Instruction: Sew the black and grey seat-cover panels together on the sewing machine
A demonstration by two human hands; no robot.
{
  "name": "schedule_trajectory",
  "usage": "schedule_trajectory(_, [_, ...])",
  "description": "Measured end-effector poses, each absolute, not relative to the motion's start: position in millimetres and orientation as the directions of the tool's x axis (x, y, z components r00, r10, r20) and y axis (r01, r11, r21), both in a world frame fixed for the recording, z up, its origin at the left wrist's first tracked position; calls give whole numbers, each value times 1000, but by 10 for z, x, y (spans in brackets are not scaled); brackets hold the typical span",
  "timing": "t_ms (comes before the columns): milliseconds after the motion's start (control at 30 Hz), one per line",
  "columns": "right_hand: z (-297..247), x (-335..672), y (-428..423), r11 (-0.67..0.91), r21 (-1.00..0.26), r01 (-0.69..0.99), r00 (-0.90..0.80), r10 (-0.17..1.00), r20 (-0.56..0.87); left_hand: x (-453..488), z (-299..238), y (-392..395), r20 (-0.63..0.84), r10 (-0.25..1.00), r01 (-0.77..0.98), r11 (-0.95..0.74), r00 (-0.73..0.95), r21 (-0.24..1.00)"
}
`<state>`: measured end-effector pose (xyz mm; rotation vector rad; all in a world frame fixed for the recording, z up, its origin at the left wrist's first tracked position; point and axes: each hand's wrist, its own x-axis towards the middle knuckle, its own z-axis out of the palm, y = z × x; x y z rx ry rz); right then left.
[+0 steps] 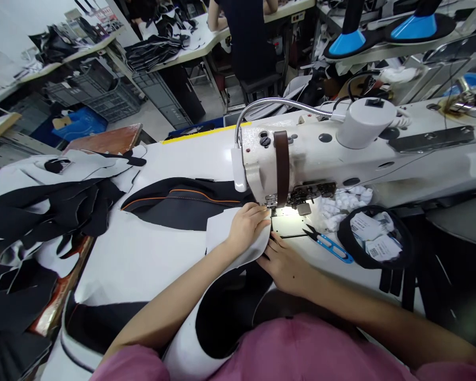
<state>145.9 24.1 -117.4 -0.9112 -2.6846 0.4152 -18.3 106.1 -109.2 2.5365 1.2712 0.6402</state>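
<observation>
My left hand point(248, 223) lies flat, fingers together, on a white fabric piece point(222, 227) and presses it down just left of the needle of the white sewing machine point(301, 153). My right hand point(283, 262) sits below it at the fabric's edge, fingers curled on the cloth near the lit needle plate point(287, 217). A black fabric panel with orange stitching point(182, 203) lies behind the white piece, running under the machine head. More white and black cloth hangs down to my lap.
Blue-handled thread snips point(331, 246) lie right of the needle. A black round tray of white labels point(375, 238) sits further right. Stacked black and white cut pieces point(51, 201) cover the table's left. A person point(246, 32) sits at the far table.
</observation>
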Motion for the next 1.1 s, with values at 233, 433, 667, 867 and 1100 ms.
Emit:
schedule_trajectory(233, [-1168, 1522, 279, 744, -405, 531, -750, 636, 184, -106, -1097, 1085, 266, 789, 732, -613, 553, 296])
schedule_trajectory(433, [-1156, 1545, 282, 710, -412, 571, -727, 670, 149, -27, -1099, 1082, 221, 817, 774, -576, 533, 261])
schedule_trajectory(667, [-1141, 1552, 242, 725, -353, 591, -733, 665, 139, 29, -1095, 1023, 207, 858, 806, -514, 471, 293])
schedule_trajectory(867, [-1179, 1518, 196, 747, -282, 603, -746, 653, 133, 159, -863, 840, 81, 881, 843, -471, 467, 260])
schedule_trajectory(1100, [-1233, 1491, 147, 763, -244, 598, -751, 640, 161, 266, -609, 752, -219, 901, 917, -324, 374, 233])
